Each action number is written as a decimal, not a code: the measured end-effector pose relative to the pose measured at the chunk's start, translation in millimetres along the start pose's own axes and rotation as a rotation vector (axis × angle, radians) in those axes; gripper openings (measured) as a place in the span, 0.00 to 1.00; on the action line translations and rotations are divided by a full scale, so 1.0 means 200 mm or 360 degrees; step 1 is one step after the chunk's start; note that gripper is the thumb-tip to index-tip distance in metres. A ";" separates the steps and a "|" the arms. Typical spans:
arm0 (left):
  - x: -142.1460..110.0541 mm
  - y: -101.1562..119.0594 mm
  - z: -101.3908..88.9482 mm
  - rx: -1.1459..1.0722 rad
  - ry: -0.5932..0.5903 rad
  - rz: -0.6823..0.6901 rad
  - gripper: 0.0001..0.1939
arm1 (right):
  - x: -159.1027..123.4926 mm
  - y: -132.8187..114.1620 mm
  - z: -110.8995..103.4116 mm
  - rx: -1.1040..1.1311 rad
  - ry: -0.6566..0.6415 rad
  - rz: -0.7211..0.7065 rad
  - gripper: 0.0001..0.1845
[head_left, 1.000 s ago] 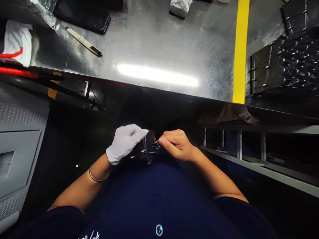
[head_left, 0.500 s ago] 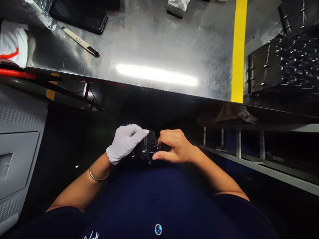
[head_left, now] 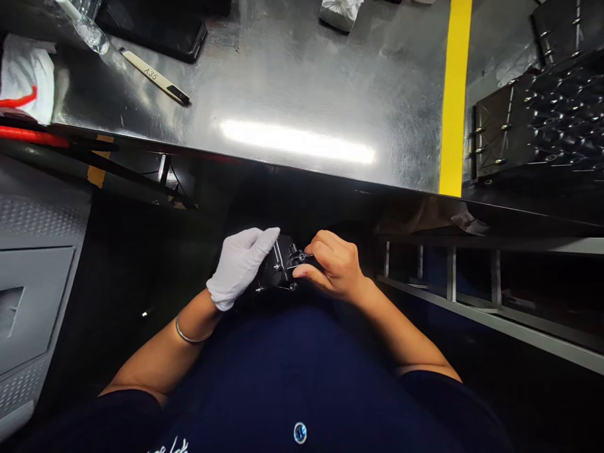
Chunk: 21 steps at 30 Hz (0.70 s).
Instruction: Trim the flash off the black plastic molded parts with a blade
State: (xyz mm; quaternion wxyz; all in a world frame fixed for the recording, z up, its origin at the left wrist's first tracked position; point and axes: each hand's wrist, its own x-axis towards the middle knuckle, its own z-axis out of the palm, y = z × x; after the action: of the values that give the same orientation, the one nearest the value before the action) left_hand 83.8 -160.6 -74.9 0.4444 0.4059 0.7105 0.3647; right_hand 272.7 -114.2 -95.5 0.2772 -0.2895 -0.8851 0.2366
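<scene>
Here, our white-gloved left hand [head_left: 243, 267] grips black plastic part with metal pins [head_left: 278, 267], below steel table's [head_left: 302, 88] near edge; bare right hand [head_left: 334, 264] pinches its side, open gap above both.

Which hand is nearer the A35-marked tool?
Left: the left hand is below and right of the A35-marked tool in view; the right hand is farther right, similarly low.
</scene>
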 end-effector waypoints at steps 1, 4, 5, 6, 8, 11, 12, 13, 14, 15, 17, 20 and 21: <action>0.00 0.00 0.00 0.0008 0.0005 0.0003 0.23 | 0.00 0.00 0.01 -0.0040 -0.0006 0.0000 0.27; 0.00 -0.01 0.00 0.0013 0.0026 0.0006 0.23 | 0.00 0.00 0.02 -0.0094 -0.0053 0.0019 0.31; -0.01 -0.01 0.00 0.0010 0.0028 0.0001 0.23 | 0.00 0.00 0.01 -0.0045 -0.0089 0.0029 0.31; -0.01 -0.01 0.00 0.0006 0.0024 -0.0008 0.23 | 0.00 0.00 0.01 0.0049 -0.0145 0.0033 0.30; -0.01 -0.01 0.01 -0.0007 -0.0003 -0.0032 0.23 | 0.01 0.01 -0.01 0.0341 -0.0307 0.0005 0.29; 0.00 -0.01 0.00 -0.0068 -0.0066 -0.0102 0.24 | 0.01 0.01 -0.04 0.0735 -0.0442 -0.0026 0.26; 0.01 -0.01 0.00 -0.0106 -0.0094 -0.0130 0.23 | 0.01 0.01 -0.05 0.0763 -0.0379 0.0010 0.24; 0.02 -0.01 0.00 -0.0149 -0.0124 -0.0164 0.23 | 0.01 0.01 -0.05 0.0726 -0.0272 0.0060 0.22; 0.03 -0.01 -0.01 -0.0195 -0.0158 -0.0202 0.22 | 0.01 0.01 -0.04 0.0631 -0.0141 0.0108 0.20; 0.04 -0.02 -0.01 -0.0237 -0.0193 -0.0241 0.22 | 0.01 0.00 -0.03 0.0497 -0.0008 0.0136 0.18; 0.05 -0.02 -0.01 -0.0285 -0.0237 -0.0306 0.21 | 0.01 0.00 -0.01 0.0200 0.0180 0.0120 0.14; 0.05 -0.03 -0.01 -0.0278 -0.0267 -0.0344 0.22 | 0.01 0.00 0.02 -0.0084 0.0274 0.0066 0.14; 0.05 -0.03 -0.01 -0.0264 -0.0269 -0.0343 0.22 | 0.01 0.00 0.02 -0.0129 0.0277 0.0063 0.14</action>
State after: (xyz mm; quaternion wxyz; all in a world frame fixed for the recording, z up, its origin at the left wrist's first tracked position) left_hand 77.3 -154.6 -83.7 0.5712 0.3183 0.6775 0.3369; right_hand 268.7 -114.1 -98.4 0.3363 -0.3373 -0.8607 0.1800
